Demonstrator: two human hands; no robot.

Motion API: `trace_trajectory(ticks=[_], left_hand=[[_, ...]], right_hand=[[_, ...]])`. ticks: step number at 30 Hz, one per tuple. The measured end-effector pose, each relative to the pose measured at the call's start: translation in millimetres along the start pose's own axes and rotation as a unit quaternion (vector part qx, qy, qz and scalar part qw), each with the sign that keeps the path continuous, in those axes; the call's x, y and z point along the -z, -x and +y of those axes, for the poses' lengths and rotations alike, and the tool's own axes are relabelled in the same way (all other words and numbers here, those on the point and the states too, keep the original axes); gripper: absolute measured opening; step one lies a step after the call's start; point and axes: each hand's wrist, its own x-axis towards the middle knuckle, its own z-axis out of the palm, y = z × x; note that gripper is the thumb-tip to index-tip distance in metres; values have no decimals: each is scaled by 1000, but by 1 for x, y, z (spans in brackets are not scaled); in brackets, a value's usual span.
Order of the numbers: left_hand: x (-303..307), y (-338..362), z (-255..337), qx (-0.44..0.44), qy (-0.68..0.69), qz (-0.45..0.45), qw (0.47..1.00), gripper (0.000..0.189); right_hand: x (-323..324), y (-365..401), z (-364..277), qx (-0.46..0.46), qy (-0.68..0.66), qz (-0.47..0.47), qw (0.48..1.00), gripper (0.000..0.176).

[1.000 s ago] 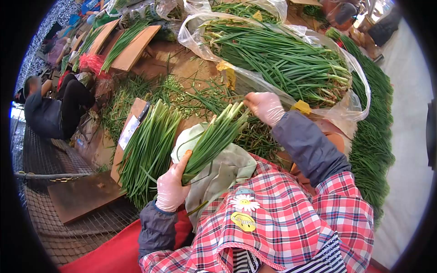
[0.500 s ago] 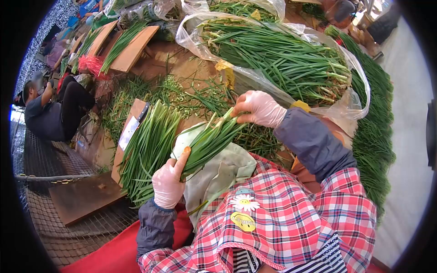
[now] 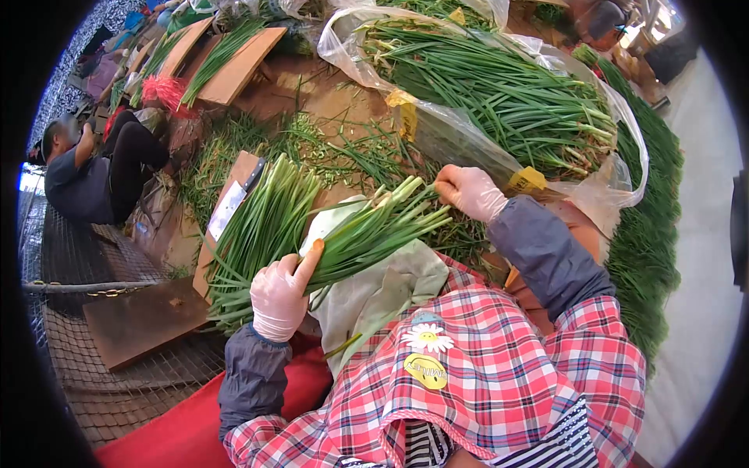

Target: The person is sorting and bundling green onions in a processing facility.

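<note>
My left hand (image 3: 279, 298), in a thin whitish glove, is closed around a bunch of green chives (image 3: 374, 242), its thumb lying along the top. The pale cut ends point up and right. My right hand (image 3: 472, 192), gloved too, has its fingers pinched together just beyond those ends, on a thin chive blade reaching from the bunch. Beneath the bunch a pale cloth (image 3: 390, 292) covers my lap. To the left a larger pile of chives (image 3: 261, 234) lies on a wooden board (image 3: 204, 269), beside a broad-bladed knife (image 3: 228, 209).
A clear plastic bag (image 3: 460, 129) full of chives lies ahead, with a long row of greens (image 3: 644, 257) at right. Trimmings (image 3: 328, 148) litter the ground. A seated person (image 3: 94, 175) is at left, near more boards (image 3: 242, 66) and a dark board (image 3: 144, 320).
My right hand has moved right and slightly down, away from the bunch's ends. The bunch now lies flatter and more fanned out, and my left hand has shifted slightly left.
</note>
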Motion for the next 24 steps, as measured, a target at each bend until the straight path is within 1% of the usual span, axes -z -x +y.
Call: trace_trajectory(ticks=[1, 2, 3, 4, 5, 6, 7, 8, 9, 10, 11, 12, 13, 14, 16, 17, 18, 20, 23, 24], left_hand=[[-1, 0, -2, -10, -14, 17, 1000, 66], [-1, -1, -4, -20, -29, 34, 999, 65], [2, 0, -7, -18, -43, 21, 999, 62], [5, 0, -12, -19, -52, 30, 998, 61], [8, 2, -15, -20, -63, 37, 997, 59], [12, 6, -18, -23, -72, 38, 996, 58], [12, 8, -22, -26, -96, 30, 995, 54], [10, 5, -23, -28, -102, 39, 994, 54], [8, 3, -24, -34, -105, 42, 993, 54], [8, 2, -23, -44, -104, 41, 993, 53], [7, -2, -21, -50, -106, 33, 992, 54], [8, -9, -16, -58, -102, 32, 993, 53], [10, -14, -10, -67, -97, 27, 993, 51], [11, -19, -5, -76, -92, 21, 993, 50], [9, -24, 0, -96, -105, 14, 990, 49], [9, -27, 2, -106, -106, 14, 989, 49], [8, -28, 3, -114, -106, 14, 988, 50], [6, -28, 4, -112, -110, 16, 987, 50], [3, -26, 4, -99, -110, 9, 989, 50], [3, -23, 1, -91, -109, 4, 990, 50]], right_hand=[[-5, -3, 20, -25, 106, 10, 994, 19], [-14, -6, 51, -49, 211, 22, 976, 18], [-17, -1, 81, -81, 271, -3, 959, 18], [-15, 3, 113, -109, 332, -27, 936, 17], [-10, 16, 159, -117, 370, -129, 912, 22], [-10, 22, 165, -113, 377, -174, 903, 25], [-4, 29, 150, -107, 382, -219, 891, 28], [3, 23, 134, -88, 366, -204, 904, 29], [7, 19, 97, -89, 255, -143, 952, 30], [11, 15, 61, -76, 139, -85, 984, 32], [7, 6, 39, -14, -40, 6, 999, 29], [8, 2, 2, 39, -130, 36, 990, 29], [14, 0, -31, 135, -86, 13, 987, 30], [14, -2, -54, 230, -40, -10, 972, 30], [-3, -4, -72, 286, 77, -34, 955, 34], [-11, -5, -73, 264, 90, -90, 956, 33], [-19, -8, -68, 238, 50, -121, 962, 27], [-25, -3, -60, 204, 13, -116, 972, 27], [-30, 5, -60, 128, 195, -84, 969, 32], [-31, 5, -52, 110, 247, -52, 961, 32]])
